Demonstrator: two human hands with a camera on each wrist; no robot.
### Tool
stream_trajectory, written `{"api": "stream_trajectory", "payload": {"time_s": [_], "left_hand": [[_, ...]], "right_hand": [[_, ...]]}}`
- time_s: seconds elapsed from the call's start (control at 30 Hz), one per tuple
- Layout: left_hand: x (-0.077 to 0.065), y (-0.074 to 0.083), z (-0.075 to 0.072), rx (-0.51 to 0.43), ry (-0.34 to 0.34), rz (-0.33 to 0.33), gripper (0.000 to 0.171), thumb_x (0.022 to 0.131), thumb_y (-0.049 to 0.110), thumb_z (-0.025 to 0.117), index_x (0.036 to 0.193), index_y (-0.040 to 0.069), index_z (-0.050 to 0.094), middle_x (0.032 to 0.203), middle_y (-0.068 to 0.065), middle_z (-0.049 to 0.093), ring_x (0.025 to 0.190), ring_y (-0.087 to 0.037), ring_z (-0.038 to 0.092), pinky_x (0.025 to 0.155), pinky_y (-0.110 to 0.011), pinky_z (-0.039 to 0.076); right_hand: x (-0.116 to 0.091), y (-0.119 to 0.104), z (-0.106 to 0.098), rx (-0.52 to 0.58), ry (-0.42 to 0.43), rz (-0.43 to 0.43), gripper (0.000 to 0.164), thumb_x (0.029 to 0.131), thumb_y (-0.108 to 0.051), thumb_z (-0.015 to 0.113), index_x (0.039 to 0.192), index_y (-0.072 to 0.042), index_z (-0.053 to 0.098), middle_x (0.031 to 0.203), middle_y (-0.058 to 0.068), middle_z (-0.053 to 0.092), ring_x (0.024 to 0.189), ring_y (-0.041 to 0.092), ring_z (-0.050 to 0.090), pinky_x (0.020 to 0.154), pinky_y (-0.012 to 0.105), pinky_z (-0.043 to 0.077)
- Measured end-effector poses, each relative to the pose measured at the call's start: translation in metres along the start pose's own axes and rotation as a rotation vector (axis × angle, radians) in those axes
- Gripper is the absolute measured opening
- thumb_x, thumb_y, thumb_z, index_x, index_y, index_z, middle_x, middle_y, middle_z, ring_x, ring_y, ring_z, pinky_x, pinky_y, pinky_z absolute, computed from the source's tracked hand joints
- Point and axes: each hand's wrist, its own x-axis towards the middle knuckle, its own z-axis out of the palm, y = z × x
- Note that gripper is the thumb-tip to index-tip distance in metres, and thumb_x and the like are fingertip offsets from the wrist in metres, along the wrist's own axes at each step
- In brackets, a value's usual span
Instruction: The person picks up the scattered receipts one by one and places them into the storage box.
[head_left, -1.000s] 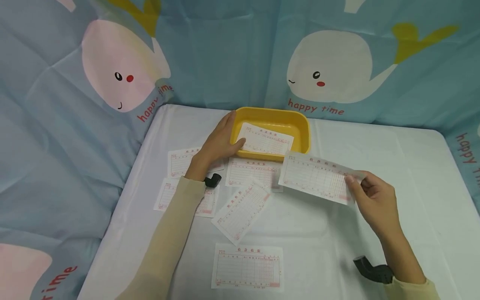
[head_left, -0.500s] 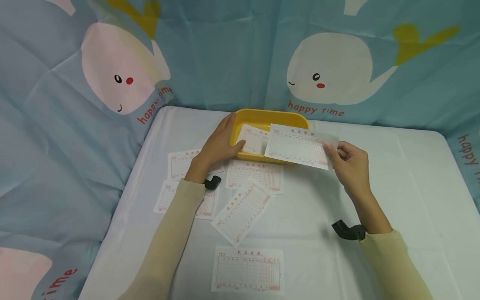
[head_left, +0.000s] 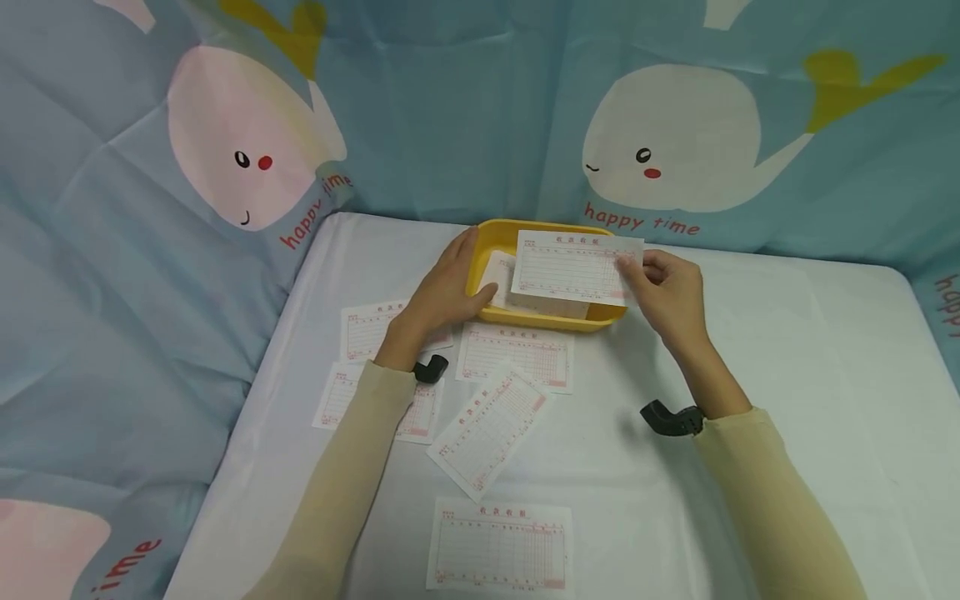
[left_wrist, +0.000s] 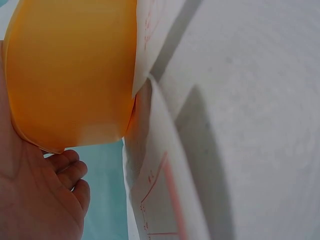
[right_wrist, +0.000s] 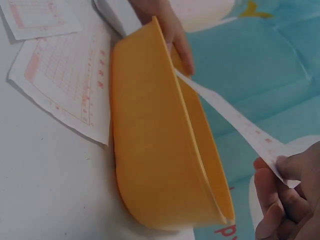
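The right hand [head_left: 670, 292] is clamping the right end of a printed slip [head_left: 570, 271] between thumb and fingers, and the slip is hanging face up over the yellow tray [right_wrist: 145, 140]. The left hand [head_left: 448, 287] is gripping the tray's left end, thumb over the near rim and fingers around the outside. Inside, a lower slip [head_left: 497, 268] is lying partly hidden under the held one. Near the tray and to its left, other slips [head_left: 517, 358] are lying on the counter [head_left: 787, 375].

The step in hand seems to be laying the held slip in the tray, and it is asking for a level, gentle lowering. Leading with the free left edge should suit, as thin paper is probably wanting to drift (I cannot tell whether that edge is touching the rim). The right fingers should be clearing the right wall before releasing, and the left thumb should be making room without losing its brace.
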Motion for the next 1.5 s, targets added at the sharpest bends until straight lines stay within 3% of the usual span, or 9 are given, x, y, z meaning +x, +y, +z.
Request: {"api": "stream_trajectory", "payload": {"time_s": [0.23,0.4,0.53,0.7,0.87,1.07,1.17,1.3,1.5], "left_hand": [[-0.001,-0.001,-0.002,0.002,-0.008,0.009,0.099,0.101,0.05,0.058,0.172,0.015,0.0,0.181,-0.005,0.008,0.167,-0.024,0.017,0.135,-0.044,0.023],[-0.001,-0.001,-0.002,-0.001,-0.012,0.008,0.098,0.101,0.051,0.058,0.172,0.016,-0.001,0.181,-0.004,0.007,0.167,-0.024,0.015,0.135,-0.044,0.023],[-0.003,0.0,-0.002,-0.015,-0.022,0.003,0.098,0.101,0.052,0.057,0.172,0.016,-0.001,0.181,-0.004,0.007,0.167,-0.024,0.016,0.135,-0.044,0.023],[-0.003,-0.001,-0.001,-0.003,-0.023,0.002,0.099,0.101,0.052,0.056,0.172,0.015,-0.001,0.181,-0.004,0.006,0.167,-0.023,0.015,0.135,-0.043,0.023],[-0.001,-0.002,-0.002,-0.005,-0.009,0.02,0.099,0.101,0.052,0.057,0.172,0.016,-0.002,0.181,-0.003,0.007,0.167,-0.022,0.015,0.135,-0.042,0.023],[0.0,-0.002,0.0,-0.019,-0.012,0.027,0.099,0.1,0.051,0.058,0.172,0.014,0.001,0.18,-0.004,0.008,0.167,-0.023,0.017,0.135,-0.042,0.023],[-0.001,0.0,0.0,-0.012,-0.009,0.021,0.099,0.1,0.049,0.058,0.172,0.014,0.001,0.18,-0.004,0.009,0.167,-0.022,0.016,0.135,-0.042,0.023],[-0.001,0.001,-0.001,-0.001,0.002,0.011,0.099,0.1,0.049,0.059,0.172,0.015,0.001,0.181,-0.003,0.009,0.167,-0.022,0.016,0.135,-0.042,0.023],[-0.001,-0.001,0.0,0.004,-0.003,0.019,0.099,0.101,0.05,0.059,0.172,0.014,0.001,0.18,-0.004,0.009,0.167,-0.022,0.017,0.135,-0.042,0.023]], "right_hand": [[0.012,-0.009,0.014,-0.108,-0.067,-0.086,0.039,0.102,-0.029,0.071,0.121,0.005,0.076,0.104,0.023,0.08,0.085,0.03,0.076,0.062,0.003,0.046],[0.018,-0.016,0.026,-0.175,-0.064,-0.155,0.034,0.1,-0.025,0.074,0.112,0.007,0.077,0.1,0.024,0.08,0.087,0.036,0.078,0.065,0.017,0.052],[0.02,-0.018,0.034,-0.291,-0.062,-0.2,0.034,0.1,-0.028,0.072,0.104,0.005,0.077,0.09,0.022,0.079,0.075,0.034,0.073,0.057,0.03,0.05],[0.022,-0.018,0.043,-0.391,-0.08,-0.226,0.03,0.1,-0.029,0.069,0.092,0.0,0.074,0.074,0.016,0.07,0.061,0.028,0.058,0.05,0.031,0.038],[0.026,-0.019,0.047,-0.433,-0.077,-0.243,0.029,0.1,-0.028,0.07,0.09,-0.001,0.072,0.072,0.015,0.067,0.058,0.027,0.054,0.05,0.031,0.035],[0.026,-0.015,0.049,-0.469,-0.063,-0.224,0.04,0.099,-0.033,0.071,0.123,-0.002,0.072,0.094,0.018,0.077,0.073,0.033,0.066,0.056,0.042,0.049],[0.024,-0.011,0.047,-0.461,-0.032,-0.235,0.049,0.099,-0.032,0.071,0.137,-0.001,0.065,0.117,0.022,0.074,0.098,0.038,0.069,0.073,0.054,0.058],[0.019,-0.008,0.044,-0.43,-0.005,-0.285,0.053,0.098,-0.029,0.072,0.141,0.0,0.061,0.134,0.027,0.064,0.119,0.044,0.06,0.096,0.06,0.054],[-0.002,-0.01,0.036,-0.3,-0.026,-0.416,0.05,0.095,-0.024,0.078,0.136,0.0,0.064,0.138,0.024,0.061,0.125,0.043,0.057,0.107,0.057,0.046]]}}
